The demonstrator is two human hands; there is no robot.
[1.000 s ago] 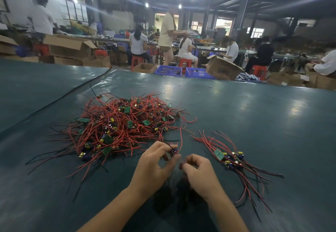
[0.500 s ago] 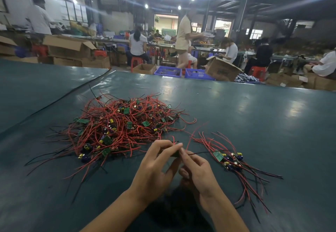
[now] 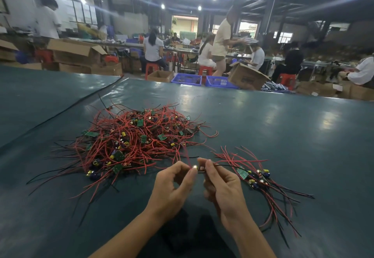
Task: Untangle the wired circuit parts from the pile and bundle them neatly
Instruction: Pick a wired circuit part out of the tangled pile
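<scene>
Pile (image 3: pixel 129 142) of wired circuit parts: left of centre on the bench (image 3: pixel 283 136), heavily tangled.

Left hand (image 3: pixel 172 189): thumb and forefinger pinch one small part (image 3: pixel 200 168), held just above the bench. Right hand (image 3: pixel 224 189): fingers pinch the same part from the other side.

Judgement: one part is being freed from the pile's near edge.

Recommended: grip the board, not the leads. Draw the red lead out slowly along its own run and stop at any snag. Then lay it parallel with the sorted group (image 3: pixel 257 176) at right, boards together.

Materials: thin red and black insulated leads, springy and kinked. Small flat green boards carry stubby cylindrical components, yellow and blue. The bench covering is dark green, smooth and slightly glossy.
</scene>
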